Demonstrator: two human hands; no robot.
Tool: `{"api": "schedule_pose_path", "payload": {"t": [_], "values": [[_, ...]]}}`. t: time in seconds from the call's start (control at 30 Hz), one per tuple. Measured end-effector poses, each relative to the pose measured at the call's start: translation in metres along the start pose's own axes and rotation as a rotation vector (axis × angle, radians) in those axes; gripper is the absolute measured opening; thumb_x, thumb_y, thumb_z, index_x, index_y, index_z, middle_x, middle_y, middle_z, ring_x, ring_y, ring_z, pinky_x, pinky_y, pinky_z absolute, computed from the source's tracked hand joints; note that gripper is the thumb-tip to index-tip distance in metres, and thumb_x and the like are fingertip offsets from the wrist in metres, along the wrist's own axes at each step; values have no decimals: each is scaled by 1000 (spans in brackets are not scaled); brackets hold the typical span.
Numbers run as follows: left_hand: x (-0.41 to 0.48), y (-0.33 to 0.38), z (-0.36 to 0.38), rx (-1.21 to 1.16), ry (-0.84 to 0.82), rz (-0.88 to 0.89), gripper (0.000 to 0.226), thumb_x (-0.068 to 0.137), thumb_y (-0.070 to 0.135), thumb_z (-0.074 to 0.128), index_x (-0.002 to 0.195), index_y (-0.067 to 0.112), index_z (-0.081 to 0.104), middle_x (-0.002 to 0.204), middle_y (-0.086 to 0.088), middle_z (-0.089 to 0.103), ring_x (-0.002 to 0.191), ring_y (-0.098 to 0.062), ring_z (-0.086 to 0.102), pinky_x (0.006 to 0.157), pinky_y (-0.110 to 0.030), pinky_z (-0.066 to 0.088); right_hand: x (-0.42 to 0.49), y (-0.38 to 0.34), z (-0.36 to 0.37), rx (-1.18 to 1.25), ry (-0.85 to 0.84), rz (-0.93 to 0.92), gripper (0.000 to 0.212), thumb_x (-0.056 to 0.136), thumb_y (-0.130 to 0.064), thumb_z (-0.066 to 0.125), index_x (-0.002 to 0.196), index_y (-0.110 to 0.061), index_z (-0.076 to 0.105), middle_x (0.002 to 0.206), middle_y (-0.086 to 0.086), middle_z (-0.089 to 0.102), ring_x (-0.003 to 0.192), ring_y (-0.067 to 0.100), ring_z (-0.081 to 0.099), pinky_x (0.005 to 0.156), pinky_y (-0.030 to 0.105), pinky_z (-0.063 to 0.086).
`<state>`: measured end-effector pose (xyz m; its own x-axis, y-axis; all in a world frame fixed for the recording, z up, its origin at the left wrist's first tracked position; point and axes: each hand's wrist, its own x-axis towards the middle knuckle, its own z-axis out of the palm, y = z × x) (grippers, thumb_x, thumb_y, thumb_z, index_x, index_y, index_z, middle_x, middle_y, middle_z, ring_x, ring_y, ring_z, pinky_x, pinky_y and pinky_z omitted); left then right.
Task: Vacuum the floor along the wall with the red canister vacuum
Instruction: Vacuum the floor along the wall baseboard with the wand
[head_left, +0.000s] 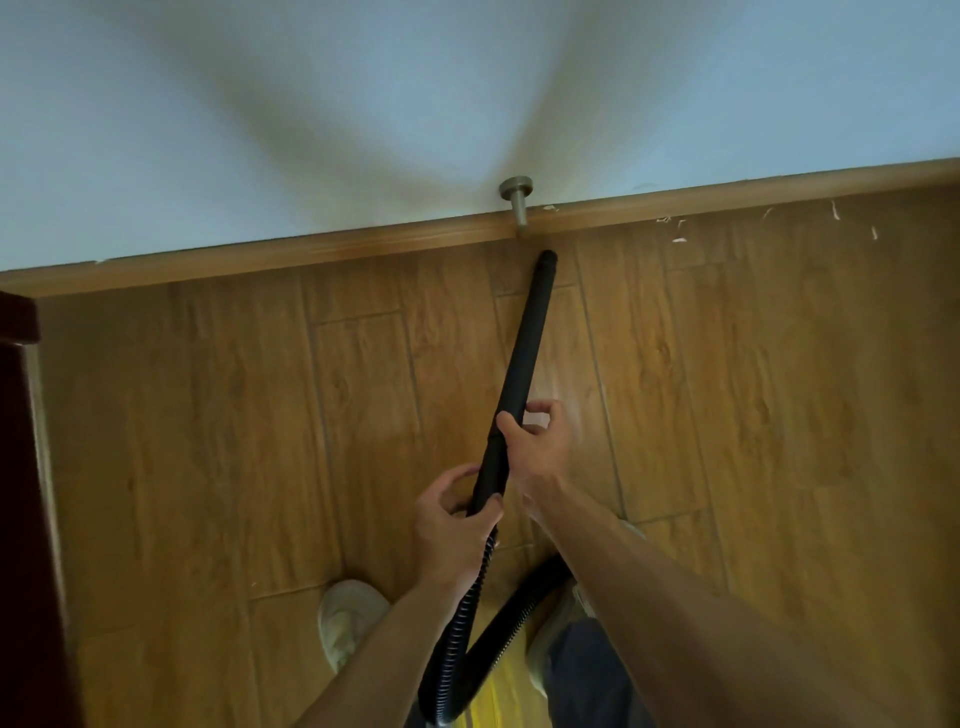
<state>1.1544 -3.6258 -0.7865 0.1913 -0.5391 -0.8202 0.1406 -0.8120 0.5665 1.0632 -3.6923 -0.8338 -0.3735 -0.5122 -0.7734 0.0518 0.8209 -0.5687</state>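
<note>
A floor (208, 441) of brown wood-look planks ran up to a pale wall (208, 104), with a wooden baseboard (311, 249) along the join. A metal door stop (517, 200) stuck out of the baseboard near the middle. A few white scraps (678, 240) lay on the floor close to the baseboard, right of the stop. A dark red-brown panel (21, 467), either door or furniture, filled the left edge.

From the head camera, the vacuum's black wand (527, 338) slanted away from the person toward the wall. Its tip (548, 257) sat low at the floor just below the door stop and close to the baseboard; whether it touched the planks could not be told. The right hand (535, 447) gripped the wand about halfway up, thumb on the near side and fingers curled round behind. The left hand (452, 525) was closed round the wand's lower end, just above where the ribbed hose (462, 623) began. The hose dropped between the forearms, looped at the bottom of the frame and rose again behind the right arm.

A pale shoe (348, 618) stood on the floor left of the hose. A dark trouser leg (587, 670) showed to its right, with something yellow (498, 691) beside the loop, too blurred to name.
</note>
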Motion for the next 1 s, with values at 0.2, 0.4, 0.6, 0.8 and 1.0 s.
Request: {"api": "schedule_pose_path", "payload": {"t": [0.2, 0.4, 0.6, 0.8, 1.0], "values": [[4, 6, 25, 99, -6, 55, 31, 81, 1, 75, 105, 19, 70, 72, -9, 75, 56, -25, 63, 58, -40, 54, 14, -6, -20, 57, 11, 2, 27, 89, -14, 72, 105, -17, 50, 96, 17, 71, 80, 29, 74, 73, 49, 63], [-7, 13, 38, 28, 67, 113, 34, 79, -7, 73, 98, 22, 72, 68, -13, 71, 53, -27, 59, 57, -41, 53, 8, -23, -30, 102, -84, -23, 24, 92, -14, 70, 105, -19, 51, 98, 14, 70, 84, 25, 72, 75, 42, 63], [-32, 22, 29, -32, 108, 110, 43, 81, -8, 72, 94, 34, 71, 73, -13, 74, 53, -18, 61, 52, -28, 54, -16, -31, -27, 74, -142, -60, 25, 92, -17, 70, 109, -23, 52, 95, 12, 69, 76, 17, 70, 64, 29, 61], [-42, 26, 25, -34, 99, 102, 42, 81, -8, 72, 103, 29, 70, 74, -12, 75, 53, -18, 62, 50, -26, 54, -25, -31, -26, 100, -128, -25, 26, 91, -16, 71, 109, -23, 53, 96, 12, 69, 83, 23, 72, 68, 34, 62], [-30, 21, 50, 74, 2, 111, 38, 83, -4, 72, 112, 21, 71, 76, -11, 75, 56, -19, 61, 52, -28, 52, 2, -26, -53, 111, -60, 35, 26, 92, -15, 69, 110, -17, 50, 101, 16, 69, 86, 27, 72, 68, 35, 60]]}}
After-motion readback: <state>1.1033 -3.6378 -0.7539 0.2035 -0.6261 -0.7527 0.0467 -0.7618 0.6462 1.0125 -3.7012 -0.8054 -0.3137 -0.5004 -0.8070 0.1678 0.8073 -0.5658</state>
